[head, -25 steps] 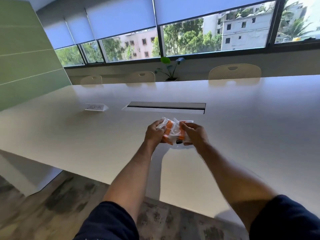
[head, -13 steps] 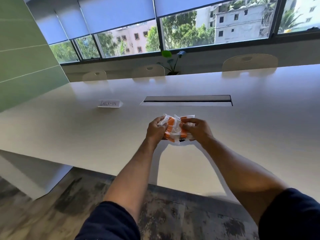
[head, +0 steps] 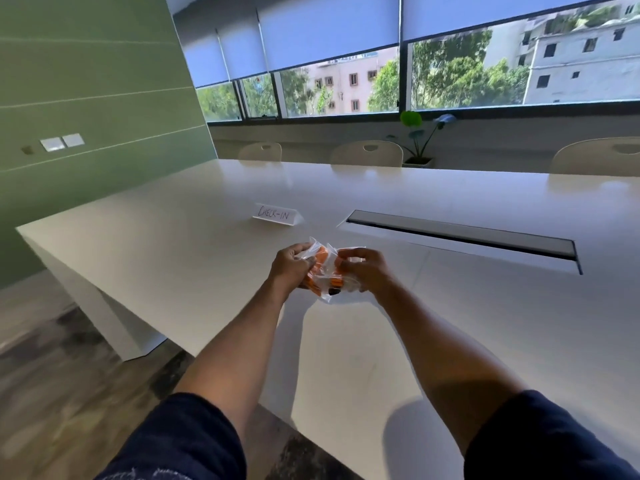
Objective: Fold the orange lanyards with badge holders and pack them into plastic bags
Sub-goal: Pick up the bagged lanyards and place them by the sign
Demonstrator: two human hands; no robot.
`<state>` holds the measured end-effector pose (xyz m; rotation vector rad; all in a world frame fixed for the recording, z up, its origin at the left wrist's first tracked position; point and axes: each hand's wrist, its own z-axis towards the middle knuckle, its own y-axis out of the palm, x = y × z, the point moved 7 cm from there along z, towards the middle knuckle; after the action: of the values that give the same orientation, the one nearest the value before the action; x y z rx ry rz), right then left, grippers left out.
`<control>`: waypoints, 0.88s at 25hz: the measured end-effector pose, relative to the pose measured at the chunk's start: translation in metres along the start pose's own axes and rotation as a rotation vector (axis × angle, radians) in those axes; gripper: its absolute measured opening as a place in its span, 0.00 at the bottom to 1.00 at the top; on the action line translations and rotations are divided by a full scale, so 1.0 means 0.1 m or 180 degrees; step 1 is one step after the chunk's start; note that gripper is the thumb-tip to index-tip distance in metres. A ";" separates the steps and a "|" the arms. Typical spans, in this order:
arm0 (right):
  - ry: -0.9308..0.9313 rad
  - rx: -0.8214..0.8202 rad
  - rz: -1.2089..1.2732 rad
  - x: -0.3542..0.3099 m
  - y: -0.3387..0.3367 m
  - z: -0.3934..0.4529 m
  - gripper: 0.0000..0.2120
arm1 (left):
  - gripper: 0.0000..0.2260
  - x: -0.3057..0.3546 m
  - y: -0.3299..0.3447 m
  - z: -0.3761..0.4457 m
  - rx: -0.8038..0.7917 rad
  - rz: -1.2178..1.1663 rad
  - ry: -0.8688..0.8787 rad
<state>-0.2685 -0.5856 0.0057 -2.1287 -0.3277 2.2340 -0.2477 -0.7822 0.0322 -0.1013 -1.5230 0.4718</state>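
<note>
Orange lanyard sitting bagged in plastic bag, centre frame above tabletop; left hand and right hand gripping opposite ends, both equally near.

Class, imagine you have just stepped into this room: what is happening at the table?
A person holds a clear plastic bag in both hands above a white table. An orange lanyard is already folded inside the bag. The left hand grips the bag's left side and the right hand pinches its right side, near the top. A folded card reading CHECK-IN stands on the table just beyond.
</note>
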 end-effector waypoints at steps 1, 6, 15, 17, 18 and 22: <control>0.0031 -0.0043 0.0033 0.02 0.08 0.07 0.11 | 0.18 -0.03 -0.07 0.05 0.0040 0.0004 -0.0039; 0.0098 -0.0073 0.0197 0.04 0.38 0.27 0.15 | 0.18 -0.20 -0.32 0.26 0.0026 0.0034 -0.0102; 0.0025 0.0089 0.0566 -0.10 1.01 0.64 0.14 | 0.17 -0.51 -0.85 1.06 -0.0381 -0.0080 0.0075; -0.0009 0.0203 0.0635 -0.16 1.23 0.78 0.15 | 0.17 -0.57 -1.02 1.33 -0.0533 -0.0170 0.0128; -0.0017 0.0305 0.0664 -0.18 1.35 0.85 0.15 | 0.17 -0.61 -1.11 1.46 -0.0611 -0.0188 0.0168; 0.0039 0.0689 0.0337 -0.19 1.84 1.15 0.19 | 0.17 -0.79 -1.47 1.88 -0.0778 -0.0350 0.0179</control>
<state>-0.3602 -0.7830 -0.0038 -2.0902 0.0282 2.1934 -0.3938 -0.9864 0.0217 -0.2179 -1.5172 0.1923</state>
